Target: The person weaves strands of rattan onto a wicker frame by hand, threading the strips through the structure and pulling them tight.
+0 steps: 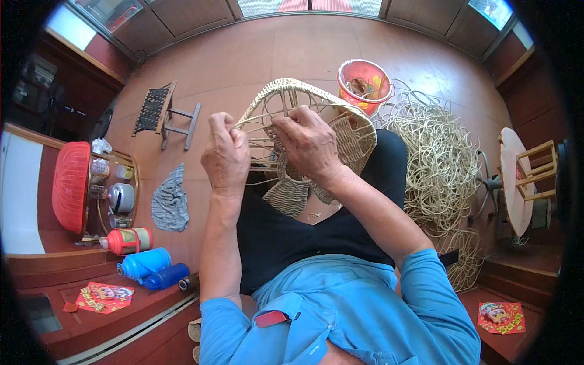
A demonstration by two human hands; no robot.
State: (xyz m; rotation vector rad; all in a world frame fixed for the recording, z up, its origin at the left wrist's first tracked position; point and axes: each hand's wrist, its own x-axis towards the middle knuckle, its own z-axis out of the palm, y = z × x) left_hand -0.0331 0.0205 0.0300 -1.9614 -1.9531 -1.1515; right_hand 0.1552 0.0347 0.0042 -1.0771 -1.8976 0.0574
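Observation:
A partly woven wicker piece (356,140) with a thick braided rim leans over my lap, between my knees. Tight weave covers its right side and lower parts; open spokes and loose strands show at the top and left. My left hand (228,155) is closed in a pinch at its left edge, on a thin cane strand that runs rightward. Over the open spokes, my right hand (307,143) is closed with bent fingers pressed together. What lies between those fingertips is hidden, though strands pass right beside them.
A large heap of loose cane (435,164) lies right of my knee, beside a red bucket (365,88). Ahead left stands a small stool (161,112), with a grey cloth (171,201) nearer. Several flasks, including a light-blue one (145,263), lie left. A round wooden table (516,182) is far right.

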